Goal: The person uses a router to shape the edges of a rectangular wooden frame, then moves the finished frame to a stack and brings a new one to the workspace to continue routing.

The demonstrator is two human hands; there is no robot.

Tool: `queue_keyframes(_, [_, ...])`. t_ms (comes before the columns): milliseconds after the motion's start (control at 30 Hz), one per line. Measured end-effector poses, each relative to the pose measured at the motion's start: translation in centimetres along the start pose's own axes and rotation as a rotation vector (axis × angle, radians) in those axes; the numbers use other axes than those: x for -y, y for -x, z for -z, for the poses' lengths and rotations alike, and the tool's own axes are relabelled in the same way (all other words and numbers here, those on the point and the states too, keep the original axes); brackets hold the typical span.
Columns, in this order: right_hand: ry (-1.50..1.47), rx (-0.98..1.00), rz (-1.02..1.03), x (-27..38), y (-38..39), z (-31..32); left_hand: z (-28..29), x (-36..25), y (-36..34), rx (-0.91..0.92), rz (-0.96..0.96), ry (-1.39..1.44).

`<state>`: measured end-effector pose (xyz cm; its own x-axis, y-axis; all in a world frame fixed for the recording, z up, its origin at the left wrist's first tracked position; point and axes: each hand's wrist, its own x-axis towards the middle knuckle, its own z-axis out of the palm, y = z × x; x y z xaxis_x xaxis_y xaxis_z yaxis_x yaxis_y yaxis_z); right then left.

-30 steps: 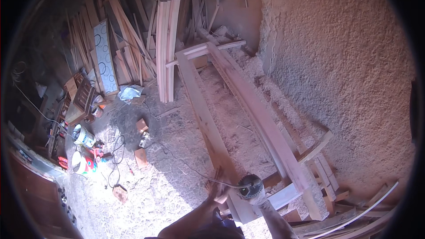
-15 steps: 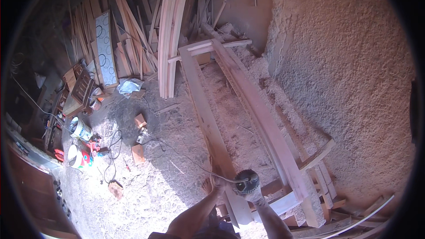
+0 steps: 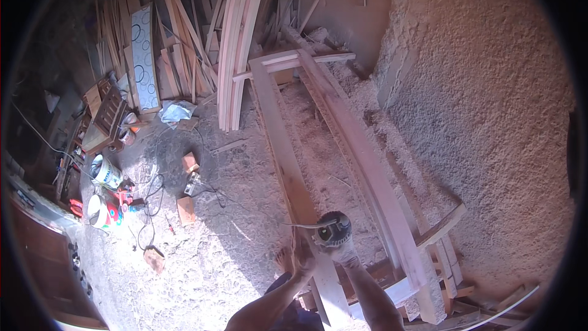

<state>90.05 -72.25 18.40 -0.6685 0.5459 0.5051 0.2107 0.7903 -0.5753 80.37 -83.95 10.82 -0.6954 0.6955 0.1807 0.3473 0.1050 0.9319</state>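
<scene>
My right hand is closed on a corded power tool with a round, dark, ridged top. The tool is over the near part of a long wooden plank, and its underside is hidden. Close beside it, my left hand is at the plank's left edge, below the tool's pale cord. The left fingers are too dark and small to make out. To the right runs a second, pinkish plank. At the far end both planks lie by a wooden crosspiece.
Shavings cover the floor between the planks. A rough wall rises on the right. Stacked boards lean at the back. Buckets, loose wood blocks and cables lie to the left. A bare foot is beside the plank.
My right hand and the power tool have moved farther away along the left plank and slightly left. My left hand stays near the plank's edge. The whole view has shifted a little.
</scene>
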Motion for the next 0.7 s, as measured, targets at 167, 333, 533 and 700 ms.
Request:
queue_keyframes(167, [-0.229, 0.031, -0.098, -1.8, -2.4, -1.5, -0.2, 0.0, -0.6, -0.007, -0.012, -0.017])
queue_keyframes(333, [-0.413, 0.037, -0.238, -2.5, -5.4, -2.8, -0.3, 0.5, -0.4, -0.01, -0.024, -0.065])
queue_keyframes(533, [-0.509, 0.054, -0.368, -3.6, -9.5, -3.9, 0.8, -3.8, -2.1, -0.031, -0.116, 0.018])
queue_keyframes(700, [-0.604, 0.044, -0.421, -5.9, -11.6, -5.7, 1.2, -2.9, -1.1, 0.051, 0.009, -0.056])
